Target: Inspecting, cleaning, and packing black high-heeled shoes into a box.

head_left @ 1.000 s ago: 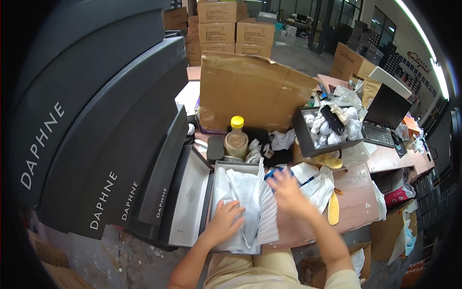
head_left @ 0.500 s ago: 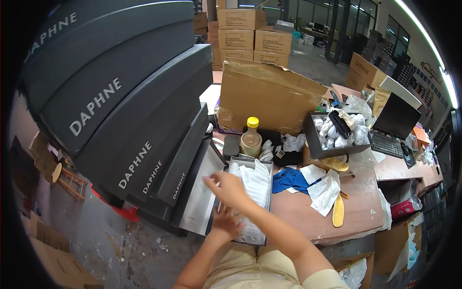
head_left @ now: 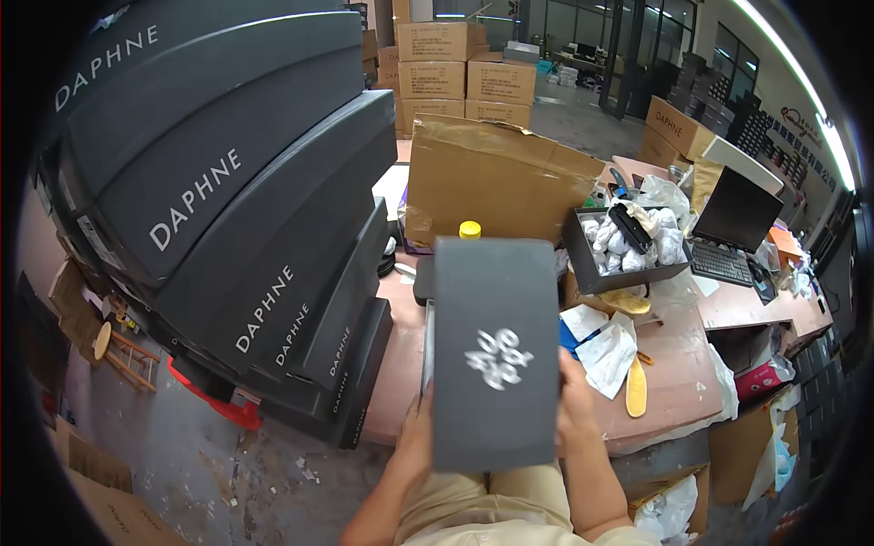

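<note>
A dark grey shoebox lid (head_left: 494,409) with a pale emblem is held up in front of me, its outer face toward me. My right hand (head_left: 574,400) grips its right edge, with the fingers partly behind it. At the lower left edge my left hand (head_left: 416,428) closes on the lid, its fingertips mostly hidden. A thin strip of the open shoebox (head_left: 429,338) shows beside the lid; the lid conceals the rest. Just beyond the lid, a yellow bottle cap (head_left: 470,229) sticks up.
Dark shoeboxes (head_left: 273,209) are stacked high at the left. White papers (head_left: 608,355), a yellow insole (head_left: 636,389) and a box of crumpled paper (head_left: 628,246) lie on the pinkish table (head_left: 674,364). An upright cardboard sheet (head_left: 496,182) stands behind; a monitor (head_left: 738,209) stands at the right.
The lid, which lay inside up left of the open shoebox, has been lifted and turned over. Both hands have moved apart to its sides. It now covers the paper-filled box from view.
</note>
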A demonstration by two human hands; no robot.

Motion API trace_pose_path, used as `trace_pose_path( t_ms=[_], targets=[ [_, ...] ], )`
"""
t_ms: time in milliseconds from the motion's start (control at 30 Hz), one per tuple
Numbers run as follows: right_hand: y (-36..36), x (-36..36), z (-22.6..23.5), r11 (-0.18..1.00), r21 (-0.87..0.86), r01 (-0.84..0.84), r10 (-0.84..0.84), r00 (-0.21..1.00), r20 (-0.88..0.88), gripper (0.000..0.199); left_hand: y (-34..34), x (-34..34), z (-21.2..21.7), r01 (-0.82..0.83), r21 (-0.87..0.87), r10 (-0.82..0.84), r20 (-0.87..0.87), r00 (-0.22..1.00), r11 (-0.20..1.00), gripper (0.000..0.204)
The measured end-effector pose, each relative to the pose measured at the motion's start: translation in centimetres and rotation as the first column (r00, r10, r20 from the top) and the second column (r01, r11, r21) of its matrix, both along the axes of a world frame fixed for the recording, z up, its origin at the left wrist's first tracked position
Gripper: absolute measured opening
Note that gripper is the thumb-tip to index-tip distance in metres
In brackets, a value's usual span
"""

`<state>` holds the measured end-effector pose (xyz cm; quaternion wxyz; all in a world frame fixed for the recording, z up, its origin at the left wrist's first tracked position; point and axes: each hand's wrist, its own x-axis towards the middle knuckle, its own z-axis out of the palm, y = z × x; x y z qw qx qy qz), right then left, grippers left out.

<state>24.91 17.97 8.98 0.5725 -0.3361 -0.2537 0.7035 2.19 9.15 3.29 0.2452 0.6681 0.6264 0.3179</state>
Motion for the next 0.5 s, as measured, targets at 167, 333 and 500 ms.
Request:
trace_pose_path(
  t_ms=[167,333,500],
  targets=[
    [-0.8,2.2,-2.6,0.975,-0.2,-0.095,0.156,0.936,0.315,0.041,-0.9,1.1,2.4,0.124,0.062,-0.112,-0.171,0.979,0.99,0.042],
    [0.3,-1.4,-4.4,0.976,-0.16,-0.147,0.215,0.765,0.607,0.038,-0.4,-0.7,-1.5,-0.259,-0.049,0.225,0.665,0.712,0.965,0.032],
    [1.5,-3.0,-7.8,0.982,0.091,-0.167,0.012,0.53,0.848,0.041,4.1,-3.5,-2.6,-0.045,-0.01,0.046,0.222,0.974,0.999,0.072]
  ],
)
